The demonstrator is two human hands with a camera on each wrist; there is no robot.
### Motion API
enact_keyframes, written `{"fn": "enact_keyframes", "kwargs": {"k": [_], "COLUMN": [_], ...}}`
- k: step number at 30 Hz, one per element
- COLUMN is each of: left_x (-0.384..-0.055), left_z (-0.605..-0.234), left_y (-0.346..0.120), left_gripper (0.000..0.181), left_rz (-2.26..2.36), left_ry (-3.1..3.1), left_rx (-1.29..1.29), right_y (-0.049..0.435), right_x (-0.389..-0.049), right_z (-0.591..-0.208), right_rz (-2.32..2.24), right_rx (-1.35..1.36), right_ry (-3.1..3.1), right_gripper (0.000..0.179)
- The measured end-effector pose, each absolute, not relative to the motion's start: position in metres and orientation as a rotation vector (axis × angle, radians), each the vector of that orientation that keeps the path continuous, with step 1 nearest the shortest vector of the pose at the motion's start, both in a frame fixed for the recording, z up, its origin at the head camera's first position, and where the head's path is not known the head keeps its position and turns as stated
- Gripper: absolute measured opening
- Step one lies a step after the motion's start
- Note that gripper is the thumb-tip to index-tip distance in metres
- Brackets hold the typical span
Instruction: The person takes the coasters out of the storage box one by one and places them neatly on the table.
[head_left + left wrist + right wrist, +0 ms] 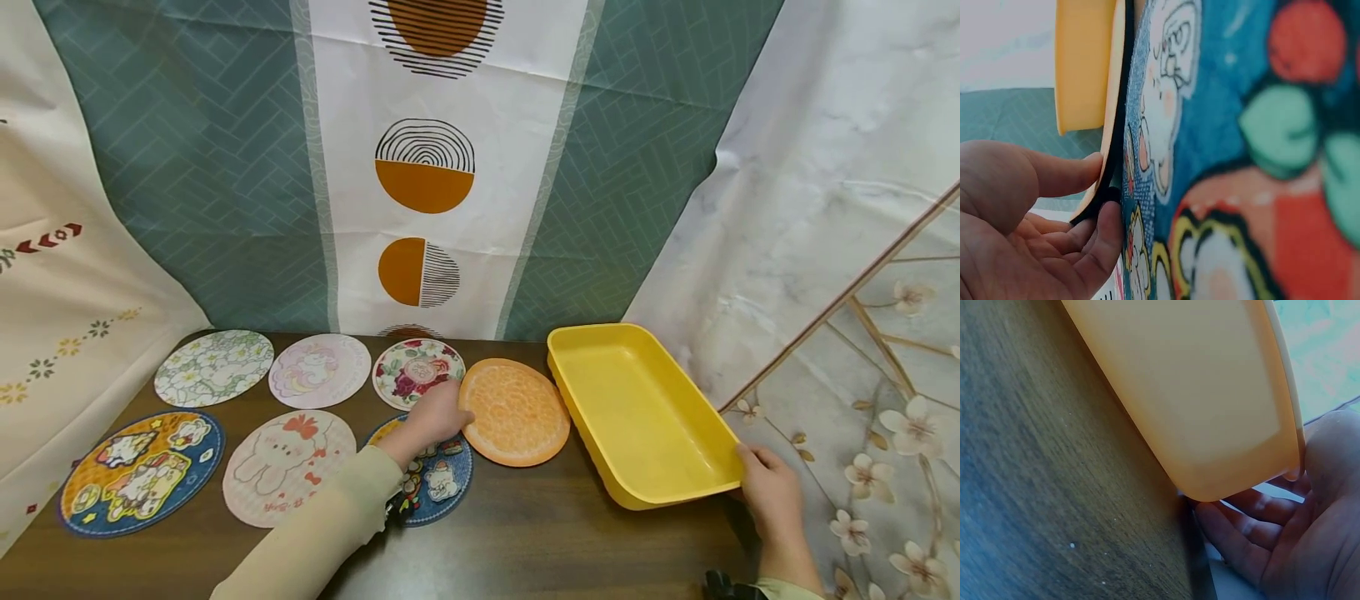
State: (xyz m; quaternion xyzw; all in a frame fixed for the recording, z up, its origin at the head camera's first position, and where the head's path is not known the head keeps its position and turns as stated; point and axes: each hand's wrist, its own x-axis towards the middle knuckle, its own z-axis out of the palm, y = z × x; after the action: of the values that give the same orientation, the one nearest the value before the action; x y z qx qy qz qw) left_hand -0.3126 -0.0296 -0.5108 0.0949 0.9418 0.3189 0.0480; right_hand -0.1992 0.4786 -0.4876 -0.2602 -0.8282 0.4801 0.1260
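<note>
My left hand (433, 414) pinches the left edge of a round orange-slice mat (516, 412). In the left wrist view the thumb lies on the mat's printed face, with fingers at its dark underside. Below that wrist is a blue cartoon mat (444, 485), partly covered by the arm. A yellow rectangular tray (637, 400) stands right of the orange mat. Its near right corner is gripped by my right hand (772, 492); in the right wrist view the fingers (1232, 540) curl beneath the tray's corner and rim.
Several other round mats lie to the left: a red floral one (397, 367), a pale pink one (318, 371), a green floral one (213, 367), a pink rabbit one (285, 467) and a blue-orange one (142, 471). Patterned cloths (225, 167) hang behind the brown table (525, 533).
</note>
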Motion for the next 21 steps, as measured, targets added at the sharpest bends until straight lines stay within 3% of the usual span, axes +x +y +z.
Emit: {"fn": "enact_keyframes", "kwargs": {"k": [8, 21], "left_x": [-0.342, -0.333], "left_z": [-0.543, -0.527], "left_y": [-0.028, -0.023], "left_gripper": [0.039, 0.037], "left_rz": [0.845, 0.766], "left_ry": [2.893, 2.903], "left_rx": [0.259, 0.308], "right_y": [0.480, 0.479], "right_x": [-0.199, -0.199], "right_z": [-0.487, -0.487], "right_rz": [1.385, 1.378], "right_rx": [-0.771, -0.776], "right_ry": [-2.421, -2.431], "right_gripper": [0.062, 0.062]}}
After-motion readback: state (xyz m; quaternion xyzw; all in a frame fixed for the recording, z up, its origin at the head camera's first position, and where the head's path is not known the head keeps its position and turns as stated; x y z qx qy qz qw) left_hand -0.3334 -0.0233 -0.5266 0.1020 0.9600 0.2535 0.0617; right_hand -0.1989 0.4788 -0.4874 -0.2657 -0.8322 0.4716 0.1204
